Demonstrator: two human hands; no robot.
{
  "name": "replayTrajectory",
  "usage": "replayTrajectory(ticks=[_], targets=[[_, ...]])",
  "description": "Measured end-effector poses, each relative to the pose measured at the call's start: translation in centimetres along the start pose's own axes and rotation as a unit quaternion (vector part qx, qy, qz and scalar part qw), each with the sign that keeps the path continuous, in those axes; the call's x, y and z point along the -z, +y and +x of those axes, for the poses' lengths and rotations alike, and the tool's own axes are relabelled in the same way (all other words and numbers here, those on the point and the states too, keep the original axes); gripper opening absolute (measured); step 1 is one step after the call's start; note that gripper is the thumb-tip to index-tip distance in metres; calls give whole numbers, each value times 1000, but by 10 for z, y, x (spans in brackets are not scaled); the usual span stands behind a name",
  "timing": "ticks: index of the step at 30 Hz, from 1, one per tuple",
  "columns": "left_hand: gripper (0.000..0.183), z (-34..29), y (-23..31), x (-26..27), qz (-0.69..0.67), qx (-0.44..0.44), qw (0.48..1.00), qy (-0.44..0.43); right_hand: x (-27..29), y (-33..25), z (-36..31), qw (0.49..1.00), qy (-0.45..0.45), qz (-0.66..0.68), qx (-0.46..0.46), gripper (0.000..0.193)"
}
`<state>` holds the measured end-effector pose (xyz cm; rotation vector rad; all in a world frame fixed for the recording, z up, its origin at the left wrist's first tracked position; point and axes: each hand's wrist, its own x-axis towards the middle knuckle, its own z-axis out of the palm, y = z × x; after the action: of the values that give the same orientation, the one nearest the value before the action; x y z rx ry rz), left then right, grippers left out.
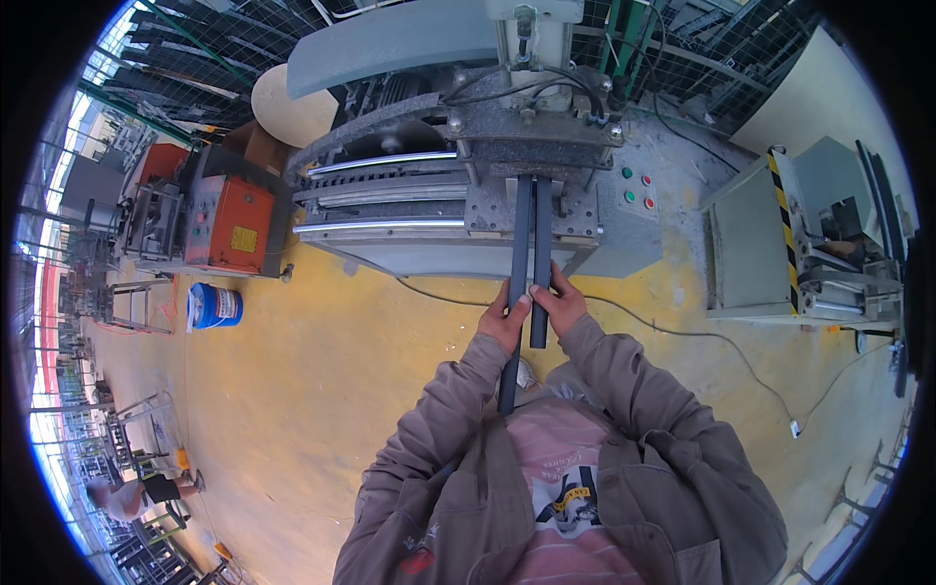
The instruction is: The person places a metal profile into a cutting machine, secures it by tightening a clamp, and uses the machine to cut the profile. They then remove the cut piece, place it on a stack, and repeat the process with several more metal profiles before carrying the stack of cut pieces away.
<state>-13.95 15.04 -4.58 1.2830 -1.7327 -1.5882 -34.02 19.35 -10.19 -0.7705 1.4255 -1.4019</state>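
Observation:
Two long dark grey bars, which look like metal profiles, run side by side from the machine toward me. My left hand is closed around the longer left bar, whose near end reaches my shirt. Around the shorter right bar, my right hand is closed, the two thumbs close together between the bars. The far ends of both bars lie on the bed of a grey machine, under its clamp head. What their tips touch there is hidden.
Green and red buttons sit on the machine's right panel. An orange machine and a blue bucket stand at left. A cabinet with striped edge is at right. A cable crosses the yellow floor. Another person is far left.

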Motion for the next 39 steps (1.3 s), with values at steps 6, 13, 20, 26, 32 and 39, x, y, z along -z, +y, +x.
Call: replayTrajectory(ticks=[6, 13, 20, 26, 32, 39], targets=[[102, 52, -3, -20, -9, 37, 999, 14, 27, -2, 13, 995, -8, -2, -102, 107], [104, 186, 32, -35, -21, 30, 998, 57, 16, -21, -45, 985, -37, -71, -154, 112], [49, 153, -48, 20, -242, 4, 949, 199, 7, -61, 12, 991, -49, -27, -123, 103], [89, -61, -53, -40, 206, -86, 970, 93, 98, -46, 30, 984, 4, -64, -166, 73], [127, -54, -20, -98, 146, -17, 969, 201, 203, -237, 147, 980, 95, -116, 131, 48], [129, -70, -37, -96, 190, 7, 940, 284, 139, -349, 203, 752, -108, -466, 453, 44]])
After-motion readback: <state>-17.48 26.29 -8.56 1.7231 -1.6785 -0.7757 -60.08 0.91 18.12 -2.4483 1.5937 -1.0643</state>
